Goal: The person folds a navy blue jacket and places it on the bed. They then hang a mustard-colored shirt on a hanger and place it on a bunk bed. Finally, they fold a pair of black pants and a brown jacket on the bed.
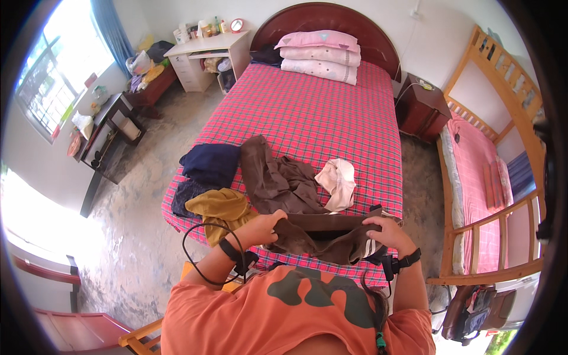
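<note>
Brown trousers (pixel 282 177) lie over the near part of the bed, their waistband raised and held apart between my two hands. My left hand (pixel 266 228) grips one side of the waistband. The other side is in my right hand (pixel 390 233), beside white stripes on the cloth. A mustard-coloured garment (pixel 222 206) lies near my left hand, partly over a dark patterned garment (pixel 182 197). Behind these sits a folded navy garment (pixel 211 162). To the right of the trousers is a crumpled cream garment (pixel 339 182). Some dark cloth shows beside my right hand.
The bed has a red plaid sheet (pixel 306 111) and stacked pink-and-white bedding (pixel 319 55) at its head. A brown bedside cabinet (pixel 421 106) and a wooden bunk bed (pixel 446 248) stand right. At left are a white desk (pixel 213 44) and a dark table (pixel 106 111).
</note>
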Motion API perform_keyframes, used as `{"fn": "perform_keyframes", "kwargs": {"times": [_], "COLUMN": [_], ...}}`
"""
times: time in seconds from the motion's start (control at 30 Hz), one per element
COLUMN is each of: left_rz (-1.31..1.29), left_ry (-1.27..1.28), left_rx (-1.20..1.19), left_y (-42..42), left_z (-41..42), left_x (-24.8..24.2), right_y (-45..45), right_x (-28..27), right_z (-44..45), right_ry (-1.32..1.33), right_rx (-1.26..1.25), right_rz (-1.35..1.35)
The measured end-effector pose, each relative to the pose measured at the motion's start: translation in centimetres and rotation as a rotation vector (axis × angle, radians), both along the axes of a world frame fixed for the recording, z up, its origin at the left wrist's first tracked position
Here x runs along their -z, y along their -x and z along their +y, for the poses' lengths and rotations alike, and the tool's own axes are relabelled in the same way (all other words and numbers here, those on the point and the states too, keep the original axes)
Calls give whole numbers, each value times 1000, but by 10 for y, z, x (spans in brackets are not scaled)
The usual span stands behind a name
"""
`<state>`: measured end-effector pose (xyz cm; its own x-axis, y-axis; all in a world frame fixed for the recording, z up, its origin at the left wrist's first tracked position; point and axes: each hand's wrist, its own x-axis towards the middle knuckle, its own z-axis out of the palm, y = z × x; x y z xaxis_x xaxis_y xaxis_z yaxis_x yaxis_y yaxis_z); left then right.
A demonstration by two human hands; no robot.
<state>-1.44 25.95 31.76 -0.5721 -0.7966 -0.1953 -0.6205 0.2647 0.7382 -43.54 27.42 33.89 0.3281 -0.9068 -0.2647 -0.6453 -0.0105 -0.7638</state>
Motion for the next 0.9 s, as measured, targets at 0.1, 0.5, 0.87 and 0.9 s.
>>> {"fn": "perform_keyframes", "kwargs": {"times": [0.1, 0.5, 0.87, 0.9], "left_rz": [61, 127, 396, 445], "left_ry": [43, -70, 408, 327], "left_rx": [-74, -83, -290, -345], "left_y": [-9, -27, 9, 10], "left_z": [0, -8, -15, -16], "left_x": [-8, -18, 33, 34], "right_y": [-2, 22, 11, 10], "right_x": [2, 24, -5, -9], "right_z": [2, -2, 11, 12], "right_ry": [-93, 155, 89, 43], "right_rx": [-59, 247, 387, 321], "right_rz": [-29, 63, -462, -588]}}
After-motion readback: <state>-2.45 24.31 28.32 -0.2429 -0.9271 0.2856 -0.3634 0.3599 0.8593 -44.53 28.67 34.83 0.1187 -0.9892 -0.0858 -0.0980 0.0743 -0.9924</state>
